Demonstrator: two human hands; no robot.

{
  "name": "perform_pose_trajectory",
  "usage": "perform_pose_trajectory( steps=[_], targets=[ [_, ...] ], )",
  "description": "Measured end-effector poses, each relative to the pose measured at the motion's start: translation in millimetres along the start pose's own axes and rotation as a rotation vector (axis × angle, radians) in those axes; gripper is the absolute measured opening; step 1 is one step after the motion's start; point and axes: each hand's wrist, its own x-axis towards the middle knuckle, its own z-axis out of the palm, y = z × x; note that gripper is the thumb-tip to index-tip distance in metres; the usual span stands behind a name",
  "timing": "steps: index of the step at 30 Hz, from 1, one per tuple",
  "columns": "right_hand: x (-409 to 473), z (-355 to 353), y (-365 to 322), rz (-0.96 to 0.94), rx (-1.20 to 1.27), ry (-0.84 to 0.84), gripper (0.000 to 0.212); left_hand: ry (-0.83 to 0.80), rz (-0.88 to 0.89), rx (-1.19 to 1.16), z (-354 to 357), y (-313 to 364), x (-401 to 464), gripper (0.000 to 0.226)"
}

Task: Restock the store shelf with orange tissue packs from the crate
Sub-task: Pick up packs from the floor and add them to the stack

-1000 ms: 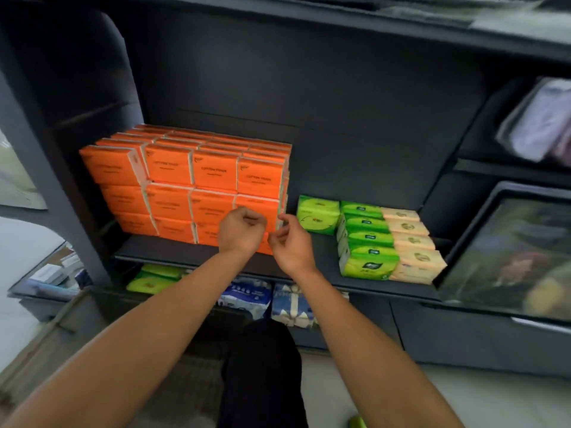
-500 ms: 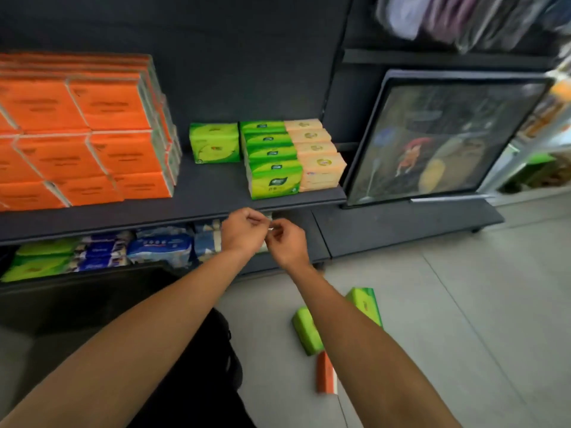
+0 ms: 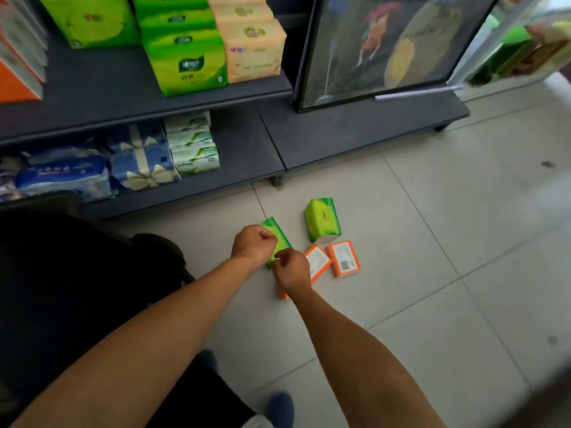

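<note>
Both our hands hang low over the tiled floor, close together. Left hand is a curled fist; right hand has fingers curled too. They sit in front of a green pack on the floor; we cannot tell whether either grip is clamped on it or on nothing.

Two orange tissue packs lie flat on the tiles just right of the right hand, label sides up, side by side. A second green pack stands beyond them. More orange packs show at the left edge on the shelf.

Open floor runs wide to the right and toward us. The shelf base edge borders the packs on the far side; a framed panel stands further right.

Half a second ago the hands were at shelf-edge height and the orange stack filled the upper left; now the view has tipped down and the hands have dropped to the floor packs.
</note>
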Motion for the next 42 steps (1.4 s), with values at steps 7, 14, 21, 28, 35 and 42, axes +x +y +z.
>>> perform_pose_trajectory(
  steps=[7, 14, 21, 28, 35, 42],
  targets=[
    [-16.4, 27.9, 75.2, 0.229, -0.147, -0.143, 0.039, -0.128, -0.064, 0.135, 30.4, -46.5, -5.4, 0.019],
    [-10.0, 49.8, 99.7, 0.286, -0.237, -0.327, 0.049, -0.135, -0.087, 0.190, 24.0, -64.1, 1.3, 0.010],
    [-0.4, 51.5, 100.2, 0.284, -0.280, -0.357, 0.061, -0.148, -0.140, 0.166, 14.7, -68.9, 7.4, 0.021],
    [-9.1, 29.2, 84.5, 0.173, -0.273, -0.234, 0.037, -0.164, -0.102, 0.162, 16.8, -60.9, 0.3, 0.014],
    [-22.2, 7.7, 65.5, 0.106, -0.123, -0.094, 0.025, -0.144, -0.103, 0.133, 1.9, -61.4, -7.0, 0.015],
    [-35.1, -0.4, 23.5, -0.029, -0.016, 0.040, 0.011, -0.105, -0.172, 0.137, -9.5, -55.9, -18.7, 0.029]
  ],
)
